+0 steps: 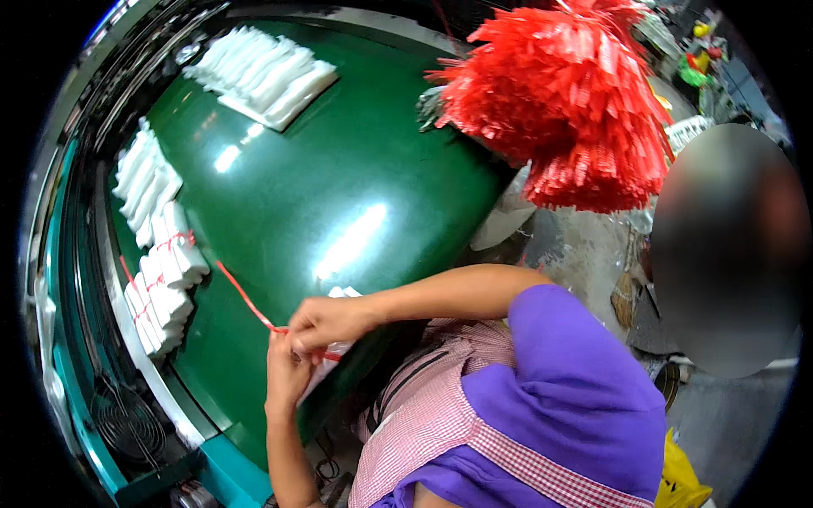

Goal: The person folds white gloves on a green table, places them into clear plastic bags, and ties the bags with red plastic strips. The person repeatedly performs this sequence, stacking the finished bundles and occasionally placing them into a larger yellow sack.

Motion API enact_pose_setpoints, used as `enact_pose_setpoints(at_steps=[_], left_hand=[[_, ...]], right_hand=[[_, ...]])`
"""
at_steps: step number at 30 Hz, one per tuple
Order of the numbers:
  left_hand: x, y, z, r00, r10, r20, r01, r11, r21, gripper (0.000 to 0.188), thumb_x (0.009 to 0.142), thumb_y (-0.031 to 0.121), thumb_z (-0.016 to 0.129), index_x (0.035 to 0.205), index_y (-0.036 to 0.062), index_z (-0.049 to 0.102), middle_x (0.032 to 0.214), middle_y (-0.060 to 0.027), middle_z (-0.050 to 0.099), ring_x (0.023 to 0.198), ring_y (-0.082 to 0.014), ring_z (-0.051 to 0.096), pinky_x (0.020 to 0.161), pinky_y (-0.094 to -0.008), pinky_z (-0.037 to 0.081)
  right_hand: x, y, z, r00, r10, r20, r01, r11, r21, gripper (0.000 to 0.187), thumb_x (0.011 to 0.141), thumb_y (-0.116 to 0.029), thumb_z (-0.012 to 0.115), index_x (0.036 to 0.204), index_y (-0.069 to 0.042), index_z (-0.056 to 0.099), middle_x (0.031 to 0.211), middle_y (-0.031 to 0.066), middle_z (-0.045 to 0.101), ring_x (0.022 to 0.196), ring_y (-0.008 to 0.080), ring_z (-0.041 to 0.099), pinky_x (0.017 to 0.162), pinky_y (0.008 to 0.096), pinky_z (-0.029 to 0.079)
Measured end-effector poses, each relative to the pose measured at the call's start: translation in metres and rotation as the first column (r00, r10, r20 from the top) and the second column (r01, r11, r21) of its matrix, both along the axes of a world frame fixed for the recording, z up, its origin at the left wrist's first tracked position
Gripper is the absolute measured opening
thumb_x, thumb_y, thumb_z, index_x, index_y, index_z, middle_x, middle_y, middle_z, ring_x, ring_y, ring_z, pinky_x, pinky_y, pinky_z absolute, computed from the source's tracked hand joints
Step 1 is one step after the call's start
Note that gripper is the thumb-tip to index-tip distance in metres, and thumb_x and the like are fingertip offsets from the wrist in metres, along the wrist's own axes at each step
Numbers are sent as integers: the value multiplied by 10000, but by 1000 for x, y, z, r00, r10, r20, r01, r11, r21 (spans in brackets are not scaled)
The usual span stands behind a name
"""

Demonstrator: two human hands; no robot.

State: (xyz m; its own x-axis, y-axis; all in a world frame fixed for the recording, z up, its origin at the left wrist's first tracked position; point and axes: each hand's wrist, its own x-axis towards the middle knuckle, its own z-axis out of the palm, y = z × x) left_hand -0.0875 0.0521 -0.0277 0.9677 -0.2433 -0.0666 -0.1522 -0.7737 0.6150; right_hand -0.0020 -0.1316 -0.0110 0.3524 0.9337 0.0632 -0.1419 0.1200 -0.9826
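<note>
My two hands meet at the near edge of a green table, over a white folded bundle [318, 378] that they partly cover. A thin red plastic strip [246, 296] runs around the bundle, and its loose end sticks out to the far left across the tabletop. My right hand [329, 322] is closed, its fingers pinching the strip near the bundle's top. Just below it, my left hand [290, 366] is closed against the strip and the bundle. How the strip is looped between the fingers is hidden.
On the green table [279, 203], tied white bundles [161, 296] and loose white stacks [148, 182] line the left edge. Another white stack [262, 76] lies at the far side. A large bunch of red strips [567, 110] hangs at the right. A blurred oval covers the far right.
</note>
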Motion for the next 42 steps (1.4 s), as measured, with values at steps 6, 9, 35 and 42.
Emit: enact_pose_setpoints(at_steps=[6, 9, 35, 42], left_hand=[[-16, -4, -20, 931, 364, -29, -298, 710, -638, 282, 867, 18, 612, 1141, -47, 603, 885, -28, 609, 751, -74, 544, 674, -211, 437], [-13, -4, -10, 880, 410, -241, -460, 607, -648, 131, 893, 35, 592, 997, -35, 631, 801, -13, 615, 716, -66, 540, 664, -214, 446], [29, 42, -12, 822, 404, 402, -446, 895, 11, 149, 865, 119, 604, 788, 2, 551, 745, -142, 545, 640, -291, 552, 589, -366, 435], [30, 97, -24, 634, 730, 256, -608, 675, -418, 216, 934, 187, 553, 1065, 23, 603, 955, -91, 616, 824, -151, 603, 658, -268, 495]], right_hand=[[5, -12, -1, 925, 45, 377, 72, 955, -289, 199, 769, -39, 531, 901, 52, 649, 772, 177, 641, 669, 266, 646, 569, 328, 509], [-15, -9, -20, 264, -191, 945, 278, 954, 115, 129, 727, -149, 612, 722, -24, 642, 856, 131, 595, 862, 303, 596, 600, 397, 529], [-12, 0, 0, 212, -103, 972, 98, 992, 84, 372, 676, -174, 685, 986, -11, 560, 1022, 166, 540, 980, 314, 541, 820, 418, 463], [99, 60, -25, 327, -316, 891, 518, 848, 110, 682, 728, -138, 664, 1341, -50, 377, 1182, 213, 566, 1003, 373, 589, 841, 454, 480]])
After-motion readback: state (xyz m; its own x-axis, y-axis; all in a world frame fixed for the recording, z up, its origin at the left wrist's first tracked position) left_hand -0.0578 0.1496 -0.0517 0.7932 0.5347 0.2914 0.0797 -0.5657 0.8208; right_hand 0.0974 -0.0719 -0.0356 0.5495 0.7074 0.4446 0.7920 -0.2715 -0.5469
